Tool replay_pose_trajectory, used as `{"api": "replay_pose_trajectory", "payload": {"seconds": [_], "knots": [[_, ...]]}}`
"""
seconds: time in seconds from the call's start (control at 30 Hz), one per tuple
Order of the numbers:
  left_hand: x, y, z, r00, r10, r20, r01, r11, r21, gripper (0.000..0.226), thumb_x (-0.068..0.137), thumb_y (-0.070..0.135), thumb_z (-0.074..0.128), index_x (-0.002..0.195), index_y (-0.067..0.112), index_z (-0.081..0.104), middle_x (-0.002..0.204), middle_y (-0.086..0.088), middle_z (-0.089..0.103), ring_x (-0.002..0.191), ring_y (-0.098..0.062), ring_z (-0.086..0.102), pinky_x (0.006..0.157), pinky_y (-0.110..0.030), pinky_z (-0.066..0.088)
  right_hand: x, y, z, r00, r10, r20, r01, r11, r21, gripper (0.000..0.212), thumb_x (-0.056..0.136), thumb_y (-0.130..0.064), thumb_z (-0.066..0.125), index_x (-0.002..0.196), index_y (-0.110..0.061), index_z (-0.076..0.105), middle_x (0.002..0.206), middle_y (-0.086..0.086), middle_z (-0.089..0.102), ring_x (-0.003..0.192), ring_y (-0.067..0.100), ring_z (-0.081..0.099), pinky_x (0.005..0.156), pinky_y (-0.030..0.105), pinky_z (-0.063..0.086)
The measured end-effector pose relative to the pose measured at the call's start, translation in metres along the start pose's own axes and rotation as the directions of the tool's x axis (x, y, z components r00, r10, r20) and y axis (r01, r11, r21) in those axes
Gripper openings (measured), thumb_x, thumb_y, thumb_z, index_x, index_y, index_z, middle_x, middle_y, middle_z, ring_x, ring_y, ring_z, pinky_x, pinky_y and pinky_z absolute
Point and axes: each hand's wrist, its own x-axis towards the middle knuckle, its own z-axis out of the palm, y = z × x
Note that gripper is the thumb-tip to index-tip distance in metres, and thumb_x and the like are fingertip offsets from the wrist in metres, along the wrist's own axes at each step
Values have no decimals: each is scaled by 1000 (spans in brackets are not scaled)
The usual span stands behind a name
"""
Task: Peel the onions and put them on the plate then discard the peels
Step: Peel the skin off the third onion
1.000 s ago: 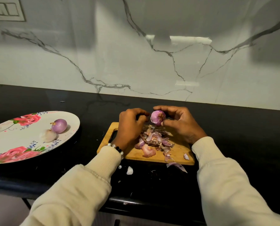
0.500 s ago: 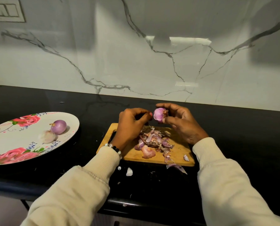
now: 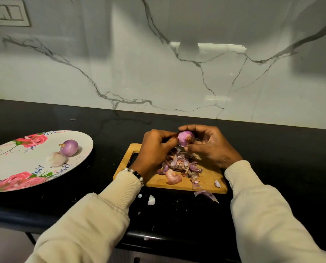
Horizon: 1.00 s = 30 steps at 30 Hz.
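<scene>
My right hand [image 3: 211, 147] grips a small purple onion [image 3: 185, 138] above the far end of the wooden cutting board [image 3: 158, 179]. My left hand [image 3: 156, 149] is curled at the onion's left side, fingertips pinching at its skin. A heap of purple and pink peels [image 3: 179, 166] lies on the board under both hands. To the left sits a white plate with red roses [image 3: 12, 168]; on it rest a peeled purple onion [image 3: 69, 147] and a pale whitish one [image 3: 56, 158], touching each other.
Loose peel scraps [image 3: 205, 194] and a white chip [image 3: 151, 200] lie on the black counter [image 3: 281, 158] in front of the board. A marble backsplash [image 3: 158, 63] rises behind. The counter's front edge [image 3: 158, 238] runs close below my sleeves.
The onion has turned a little in my right hand and sits slightly lower. My left fingers have closed in on its left side.
</scene>
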Motion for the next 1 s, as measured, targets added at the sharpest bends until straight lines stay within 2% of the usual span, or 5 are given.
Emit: {"api": "replay_pose_trajectory", "payload": {"seconds": [0.37, 0.57, 0.7, 0.8, 1.0], "knots": [[-2, -2, 3, 993, 77, -91, -64, 989, 137, 16, 87, 6, 67, 101, 8, 76, 80, -2, 74, 71, -14, 70, 68, -36, 60, -1, -2, 6, 1000, -1, 23, 1, 1000, 13, 49, 72, 11, 77, 115, -13, 70, 117, 6, 70, 115, 21, 64, 93, 32, 55], [4, -5, 2, 976, -3, -220, 4, 1000, 2, 17, 87, 1, 61, 87, 6, 77, 69, -4, 72, 57, -16, 65, 56, -35, 57, 0, -2, 5, 999, -31, -15, 32, 999, 28, 51, 71, 16, 76, 113, -13, 70, 117, 5, 71, 115, 20, 64, 93, 31, 54], [11, -13, 1, 961, -70, -266, 75, 997, 7, 17, 90, 6, 60, 86, 10, 76, 72, -3, 73, 66, -24, 69, 64, -46, 60, -1, 0, 5, 999, -34, -42, 34, 999, 16, 50, 73, 15, 75, 114, -14, 69, 118, 3, 71, 114, 18, 64, 93, 30, 53], [13, -14, -1, 960, -69, -270, 85, 995, 48, 15, 89, 13, 63, 91, 13, 78, 79, 2, 74, 75, -14, 70, 75, -41, 60, 0, 0, 4, 998, -14, -63, 16, 1000, 23, 49, 76, 14, 72, 116, -13, 68, 117, 1, 71, 113, 16, 65, 93, 28, 53], [9, -8, 1, 976, -59, -212, 54, 998, -26, 24, 92, 28, 66, 82, 10, 79, 76, 1, 75, 74, -12, 70, 74, -39, 58, 1, 0, 2, 994, -5, -108, 9, 999, 43, 49, 78, 12, 71, 121, -9, 65, 118, 4, 70, 113, 17, 65, 91, 27, 54]]}}
